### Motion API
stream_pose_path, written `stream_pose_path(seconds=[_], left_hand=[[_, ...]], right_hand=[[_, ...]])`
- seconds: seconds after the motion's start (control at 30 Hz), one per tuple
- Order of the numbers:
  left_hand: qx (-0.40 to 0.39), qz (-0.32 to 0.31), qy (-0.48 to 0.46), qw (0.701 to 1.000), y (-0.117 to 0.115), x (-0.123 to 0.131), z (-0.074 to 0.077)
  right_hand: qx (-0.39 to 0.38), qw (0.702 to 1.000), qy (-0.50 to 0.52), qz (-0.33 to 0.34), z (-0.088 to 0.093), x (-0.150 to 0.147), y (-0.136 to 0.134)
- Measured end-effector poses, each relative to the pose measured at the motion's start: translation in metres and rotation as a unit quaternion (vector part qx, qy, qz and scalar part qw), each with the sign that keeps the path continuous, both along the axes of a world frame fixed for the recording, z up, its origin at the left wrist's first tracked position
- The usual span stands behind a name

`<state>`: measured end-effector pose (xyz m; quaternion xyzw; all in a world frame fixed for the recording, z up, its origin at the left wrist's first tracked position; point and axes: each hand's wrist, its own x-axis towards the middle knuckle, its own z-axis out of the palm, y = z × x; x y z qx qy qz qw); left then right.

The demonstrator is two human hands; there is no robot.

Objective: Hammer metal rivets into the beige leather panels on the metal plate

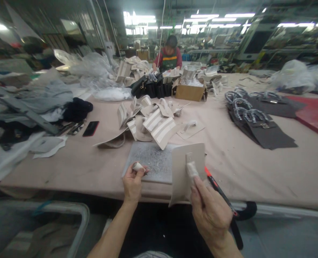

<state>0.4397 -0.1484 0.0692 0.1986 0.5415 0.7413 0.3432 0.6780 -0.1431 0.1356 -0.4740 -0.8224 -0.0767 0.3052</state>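
Note:
My left hand (133,184) is closed around a small white cylindrical piece (136,166), held above the near-left part of a grey speckled board (150,157). My right hand (210,211) grips the white-wrapped handle (192,169) of a beige bag panel (179,172). This panel stands roughly upright over the board's right side and hides part of it. Just beyond the board lies a loose pile of beige bag panels (163,130), some with white strips across them. A long black tool with an orange-red end (215,184) lies to the right, partly hidden by my right hand.
A phone (91,128) lies at left. Dark bag panels with wrapped handles (266,129) lie at right. Farther back are black bags (153,87), a cardboard box (189,91) and a person (170,55). A bin (85,211) stands below the table's left edge.

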Motion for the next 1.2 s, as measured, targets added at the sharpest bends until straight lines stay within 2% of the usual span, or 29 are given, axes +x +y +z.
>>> stream_pose_path(seconds=[0.1, 0.17, 0.27, 0.37, 0.47, 0.57, 0.77, 0.93, 1.07, 1.13, 1.2], left_hand=[[0.001, 0.018, -0.002, 1.0, 0.001, -0.001, 0.002], [0.004, 0.004, 0.006, 1.0, 0.003, 0.0, 0.004], [0.014, -0.026, 0.022, 0.999, 0.005, 0.005, 0.007], [0.013, -0.081, 0.038, 0.996, 0.011, 0.015, 0.013], [0.011, -0.155, 0.06, 0.986, 0.022, 0.027, 0.021], [0.005, -0.195, 0.061, 0.979, 0.036, 0.038, 0.025], [-0.006, -0.256, 0.086, 0.963, 0.057, 0.052, 0.011], [-0.018, -0.295, 0.119, 0.948, 0.062, 0.054, 0.004], [-0.051, -0.349, 0.126, 0.927, 0.059, 0.045, 0.017], [-0.05, -0.37, 0.179, 0.91, 0.057, 0.038, 0.025], [-0.053, -0.391, 0.264, 0.88, 0.055, 0.033, 0.032]], right_hand=[[-0.123, 0.985, -0.108, 0.056, -0.01, -0.001, 0.001], [-0.175, 0.976, -0.122, 0.051, -0.017, -0.001, 0.001], [-0.187, 0.978, -0.093, 0.008, -0.024, -0.003, -0.001], [-0.195, 0.977, -0.091, -0.003, -0.028, -0.008, -0.004], [-0.198, 0.977, -0.07, -0.026, -0.033, -0.016, -0.005], [-0.208, 0.975, -0.064, -0.043, -0.035, -0.025, -0.006], [-0.238, 0.967, -0.077, -0.052, -0.038, -0.033, -0.008], [-0.279, 0.956, -0.073, -0.056, -0.038, -0.033, -0.008], [-0.291, 0.952, -0.074, -0.058, -0.036, -0.032, -0.008], [-0.293, 0.952, -0.072, -0.058, -0.036, -0.033, -0.008], [-0.293, 0.952, -0.068, -0.057, -0.037, -0.033, -0.008]])
